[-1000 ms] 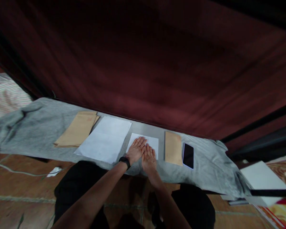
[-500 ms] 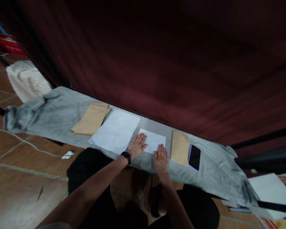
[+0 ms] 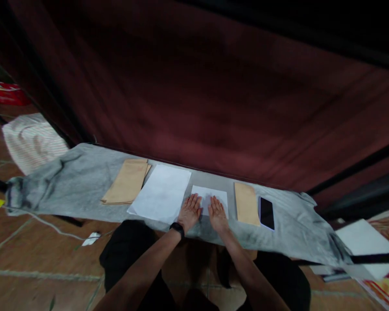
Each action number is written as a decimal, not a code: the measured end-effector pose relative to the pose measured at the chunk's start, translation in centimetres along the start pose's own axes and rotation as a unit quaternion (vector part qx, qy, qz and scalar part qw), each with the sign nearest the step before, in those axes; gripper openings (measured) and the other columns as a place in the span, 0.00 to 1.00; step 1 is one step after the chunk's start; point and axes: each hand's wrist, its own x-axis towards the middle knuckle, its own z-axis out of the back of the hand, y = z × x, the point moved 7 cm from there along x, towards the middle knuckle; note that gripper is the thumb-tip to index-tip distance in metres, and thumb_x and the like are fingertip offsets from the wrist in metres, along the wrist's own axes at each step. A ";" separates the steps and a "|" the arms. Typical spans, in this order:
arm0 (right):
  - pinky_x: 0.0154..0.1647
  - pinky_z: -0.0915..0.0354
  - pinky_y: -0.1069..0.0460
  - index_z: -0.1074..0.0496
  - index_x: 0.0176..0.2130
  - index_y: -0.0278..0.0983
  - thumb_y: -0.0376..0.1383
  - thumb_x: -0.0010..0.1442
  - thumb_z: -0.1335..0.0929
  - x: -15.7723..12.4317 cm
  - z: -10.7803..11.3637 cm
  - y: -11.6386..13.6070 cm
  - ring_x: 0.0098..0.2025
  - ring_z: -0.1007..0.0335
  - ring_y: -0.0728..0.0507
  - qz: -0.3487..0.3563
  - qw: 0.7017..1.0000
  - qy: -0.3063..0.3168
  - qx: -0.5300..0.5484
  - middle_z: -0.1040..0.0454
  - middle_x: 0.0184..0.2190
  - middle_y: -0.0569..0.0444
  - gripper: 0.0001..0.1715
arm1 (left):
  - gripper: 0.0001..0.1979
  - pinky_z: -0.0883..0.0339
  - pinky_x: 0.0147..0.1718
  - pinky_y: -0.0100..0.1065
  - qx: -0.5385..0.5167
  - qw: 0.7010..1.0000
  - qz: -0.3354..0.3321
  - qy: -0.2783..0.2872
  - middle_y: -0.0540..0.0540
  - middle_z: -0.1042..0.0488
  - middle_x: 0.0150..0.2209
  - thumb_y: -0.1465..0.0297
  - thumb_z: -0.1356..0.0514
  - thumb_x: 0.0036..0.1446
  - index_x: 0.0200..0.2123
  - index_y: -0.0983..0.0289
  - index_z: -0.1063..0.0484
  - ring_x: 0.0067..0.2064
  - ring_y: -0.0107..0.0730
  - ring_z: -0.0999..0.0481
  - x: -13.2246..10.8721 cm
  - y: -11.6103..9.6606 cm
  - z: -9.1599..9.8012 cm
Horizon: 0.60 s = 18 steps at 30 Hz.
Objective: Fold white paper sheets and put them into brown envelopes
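Note:
A small white sheet of paper point(image 3: 221, 197), which looks folded, lies flat on the grey cloth point(image 3: 84, 172). My left hand point(image 3: 190, 211) rests on its left part, palm down with fingers stretched out. On the right part lies my right hand point(image 3: 217, 214), also flat and open. Left of my hands is a stack of larger white paper point(image 3: 164, 190). Brown paper envelopes point(image 3: 126, 179) are piled beyond that stack. A single brown envelope point(image 3: 247, 203) lies right of the small sheet. My palms hide the sheet's near edge in part.
A phone point(image 3: 266, 213) lies beside the single envelope. Dark red curtain point(image 3: 194, 129) hangs right behind the cloth-covered surface. Striped fabric point(image 3: 35, 138) is at the far left, and a white cable point(image 3: 52, 224) runs along the tiled floor. White boards point(image 3: 363, 242) sit at the right.
My left hand has slid toward the near left part of the small sheet. My right hand has moved up onto the sheet. The camera view has shifted somewhat.

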 end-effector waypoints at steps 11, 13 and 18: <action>0.68 0.49 0.41 0.40 0.67 0.33 0.40 0.73 0.45 3.5 -1.4 -0.1 0.69 0.45 0.40 -0.014 1.000 -0.018 -0.006 0.40 0.68 0.43 0.29 | 0.28 0.48 0.67 0.54 0.003 1.000 -0.012 -0.018 0.63 0.42 0.69 0.65 0.53 0.68 0.69 0.66 0.45 0.70 0.46 0.45 -0.2 0.6 -0.5; 0.68 0.48 0.41 0.40 0.67 0.32 0.41 0.73 0.46 3.1 -1.1 -1.7 0.69 0.45 0.39 -0.031 0.999 -0.021 -0.017 0.40 0.67 0.42 0.30 | 0.29 0.47 0.67 0.51 0.003 1.000 -0.006 -0.009 0.62 0.44 0.70 0.64 0.53 0.68 0.69 0.67 0.45 0.71 0.45 0.46 -0.2 0.7 -0.5; 0.67 0.48 0.39 0.43 0.68 0.30 0.42 0.73 0.46 1.7 -0.1 -4.5 0.68 0.42 0.38 -0.061 0.996 -0.058 -0.028 0.39 0.67 0.39 0.31 | 0.30 0.49 0.68 0.51 0.008 1.000 0.002 0.000 0.62 0.45 0.70 0.64 0.54 0.68 0.70 0.66 0.48 0.71 0.44 0.47 -0.1 0.7 -0.5</action>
